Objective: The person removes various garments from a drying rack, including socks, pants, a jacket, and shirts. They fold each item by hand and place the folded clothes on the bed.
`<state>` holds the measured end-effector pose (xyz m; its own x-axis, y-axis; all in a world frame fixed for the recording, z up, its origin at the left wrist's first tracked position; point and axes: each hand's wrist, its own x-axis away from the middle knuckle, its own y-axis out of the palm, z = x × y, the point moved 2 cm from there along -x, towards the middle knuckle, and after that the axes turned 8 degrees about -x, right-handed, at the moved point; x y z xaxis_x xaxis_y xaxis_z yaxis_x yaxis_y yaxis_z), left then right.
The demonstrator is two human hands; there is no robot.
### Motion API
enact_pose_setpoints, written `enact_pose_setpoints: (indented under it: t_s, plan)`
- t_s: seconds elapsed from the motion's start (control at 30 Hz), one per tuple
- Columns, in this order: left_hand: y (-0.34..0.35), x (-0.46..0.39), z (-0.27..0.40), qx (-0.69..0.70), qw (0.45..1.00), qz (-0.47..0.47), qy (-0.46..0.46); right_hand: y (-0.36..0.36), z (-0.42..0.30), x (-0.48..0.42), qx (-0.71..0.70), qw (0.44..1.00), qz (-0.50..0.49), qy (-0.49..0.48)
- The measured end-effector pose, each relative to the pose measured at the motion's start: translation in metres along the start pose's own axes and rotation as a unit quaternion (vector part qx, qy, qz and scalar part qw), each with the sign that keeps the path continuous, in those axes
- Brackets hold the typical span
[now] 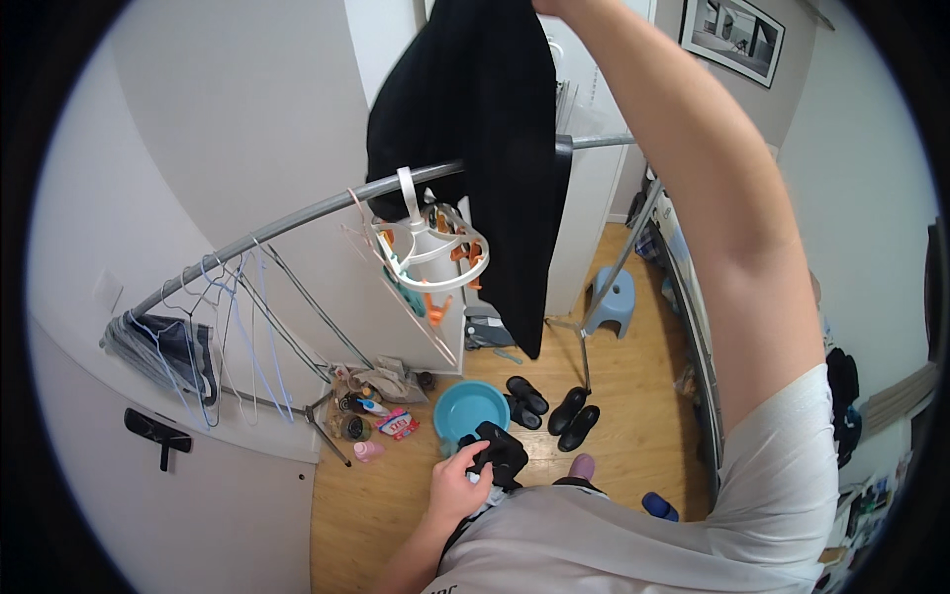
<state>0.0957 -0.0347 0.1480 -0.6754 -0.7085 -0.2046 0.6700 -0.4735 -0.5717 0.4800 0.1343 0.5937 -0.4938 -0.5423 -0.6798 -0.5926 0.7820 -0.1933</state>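
Note:
A long black garment (490, 148) rises past the top edge of the view and hangs down in front of the metal clothes rail (297, 215). My right hand (553, 6) is raised at its upper part, gripping it; the fingers are cut off by the frame. Low in front of my body, my left hand (459, 479) has thumb and forefinger apart. Beneath it lies dark bunched cloth (503, 454) with some pale cloth; contact is unclear. On the rail, left of the garment, hangs a round white clip hanger (438, 282) with orange and green pegs.
Several wire hangers (252, 297) and a grey cloth (159, 353) hang farther left. A turquoise basin (473, 405) stands on the floor by black shoes (575, 418), near bottles and a red packet (397, 423). A blue stool (614, 297) stands beyond the rail's leg; a bed (686, 297) borders the right.

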Motion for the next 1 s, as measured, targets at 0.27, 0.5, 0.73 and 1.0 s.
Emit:
enact_pose_setpoints:
  t_s: [0.27,0.5,0.73,1.0]
  plan:
    - [-0.025,-0.016,-0.011,0.015,0.996,0.081,-0.031,0.015,0.021,0.052,-0.021,0.982,0.014,0.187]
    - [-0.072,-0.099,-0.005,0.159,0.983,0.071,-0.057,-0.019,0.029,0.056,-0.13,0.98,0.079,0.127]
    - [-0.071,-0.143,0.015,0.221,0.956,0.166,-0.094,0.001,0.01,0.044,-0.179,0.984,0.021,0.002]
    - [-0.08,-0.194,0.027,0.506,0.84,0.175,-0.088,0.032,0.081,0.054,0.087,0.982,-0.058,0.156]
